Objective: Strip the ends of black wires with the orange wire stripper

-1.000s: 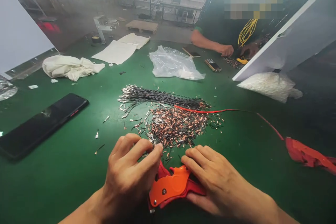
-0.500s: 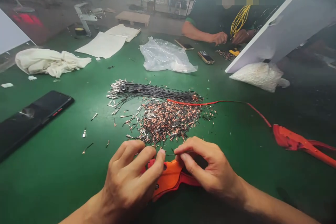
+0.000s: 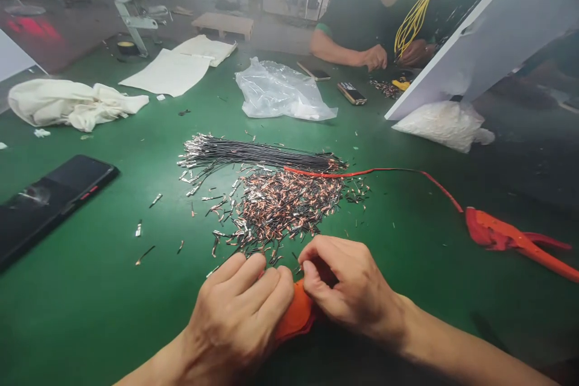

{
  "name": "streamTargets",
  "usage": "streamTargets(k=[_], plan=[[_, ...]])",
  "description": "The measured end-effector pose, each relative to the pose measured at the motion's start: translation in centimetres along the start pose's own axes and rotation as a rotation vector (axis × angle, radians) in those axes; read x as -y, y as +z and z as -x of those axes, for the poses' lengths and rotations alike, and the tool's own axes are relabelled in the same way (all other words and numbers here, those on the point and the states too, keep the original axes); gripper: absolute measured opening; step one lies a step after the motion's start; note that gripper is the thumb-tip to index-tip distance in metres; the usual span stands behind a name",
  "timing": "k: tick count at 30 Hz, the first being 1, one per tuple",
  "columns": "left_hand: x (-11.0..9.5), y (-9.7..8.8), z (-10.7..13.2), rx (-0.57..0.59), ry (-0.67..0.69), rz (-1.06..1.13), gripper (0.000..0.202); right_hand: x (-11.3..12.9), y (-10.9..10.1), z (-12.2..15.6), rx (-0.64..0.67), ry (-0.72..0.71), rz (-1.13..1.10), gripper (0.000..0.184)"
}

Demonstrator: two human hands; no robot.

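My left hand (image 3: pixel 244 304), its fingers curled down and pressed together, lies over an orange-and-red hand tool (image 3: pixel 296 310). What those fingers grip is hidden. My right hand (image 3: pixel 346 289) is closed in a pinch at the tool's right side, and a short dark wire (image 3: pixel 296 262) shows at its fingertips. Just beyond both hands spreads a heap of short black wire pieces with copper ends (image 3: pixel 283 205). Behind the heap lies a bundle of long black wires (image 3: pixel 266 152) with silver terminals at the left end.
At right lies another orange-and-red tool (image 3: pixel 502 230), with a thin red strip (image 3: pixel 353 174) running leftward from it. A phone (image 3: pixel 54 205), white cloth (image 3: pixel 72 102), paper (image 3: pixel 167 72), plastic bag (image 3: pixel 283 90) and white-filled bag (image 3: pixel 443 126) surround the work. A co-worker (image 3: pixel 348 54) sits opposite.
My left fingers have curled down and closed over the orange-and-red tool, covering more of it. My right hand stays pinched close by. The whole view has shifted slightly.
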State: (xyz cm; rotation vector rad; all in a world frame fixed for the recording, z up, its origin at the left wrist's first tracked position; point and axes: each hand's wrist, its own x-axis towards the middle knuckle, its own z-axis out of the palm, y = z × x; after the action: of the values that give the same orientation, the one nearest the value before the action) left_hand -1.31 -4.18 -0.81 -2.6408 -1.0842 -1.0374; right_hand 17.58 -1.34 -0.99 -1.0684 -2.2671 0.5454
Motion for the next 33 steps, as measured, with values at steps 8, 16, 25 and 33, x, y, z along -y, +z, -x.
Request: streamTargets(k=[8, 16, 25, 33], plan=[[-0.6, 0.1, 0.0, 0.096, -0.014, 0.058, 0.031, 0.4, 0.8, -0.5, 0.025, 0.228, 0.039, 0.008], [-0.5, 0.3, 0.1, 0.120, -0.019, 0.068, 0.035, 0.7, 1.2, -0.3, -0.004, 0.302, 0.089, 0.007], [-0.5, 0.1, 0.3, 0.118, -0.021, 0.093, 0.033, 0.5, 0.6, -0.7, -0.045, 0.357, 0.046, 0.011], [-0.7, 0.2, 1.0, 0.090, -0.031, -0.022, 0.026, 0.1, 1.2, -0.1, -0.102, 0.283, -0.002, 0.011]])
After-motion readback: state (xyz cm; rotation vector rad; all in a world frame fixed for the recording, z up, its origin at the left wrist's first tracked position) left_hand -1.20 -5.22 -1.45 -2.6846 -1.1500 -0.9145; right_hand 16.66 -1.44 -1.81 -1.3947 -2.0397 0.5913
